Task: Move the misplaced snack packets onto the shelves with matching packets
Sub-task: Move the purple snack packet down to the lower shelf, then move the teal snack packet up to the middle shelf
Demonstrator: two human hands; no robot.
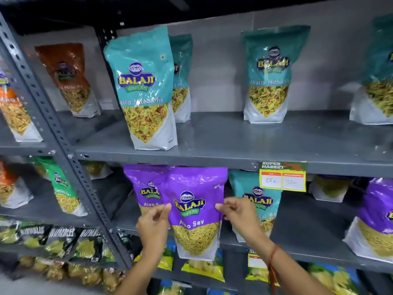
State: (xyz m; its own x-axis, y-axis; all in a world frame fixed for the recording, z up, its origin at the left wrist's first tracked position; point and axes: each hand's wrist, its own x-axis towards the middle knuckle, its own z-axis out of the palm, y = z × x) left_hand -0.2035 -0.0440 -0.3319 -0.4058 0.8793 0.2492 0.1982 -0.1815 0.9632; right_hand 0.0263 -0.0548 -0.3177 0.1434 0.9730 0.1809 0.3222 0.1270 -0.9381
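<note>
A purple Aloo Sev packet [194,211] is held upright in front of the middle shelf [297,250]. My left hand [154,225] pinches its left edge and my right hand [239,213] pinches its right edge. Directly behind it stands another purple packet [141,188], partly hidden. To the right on that shelf stands a teal Khatta Mitha Mix packet [258,201], half hidden by my right hand. A further purple packet [376,218] stands at the far right. On the upper shelf [234,143] stand teal packets [144,88] [269,75].
A perforated grey upright [49,116] splits the rack. Left of it stand an orange packet [70,79] and a green packet [63,188]. A yellow price tag [282,177] hangs on the upper shelf's edge. Dark and yellow chip bags [202,267] fill the lower shelves.
</note>
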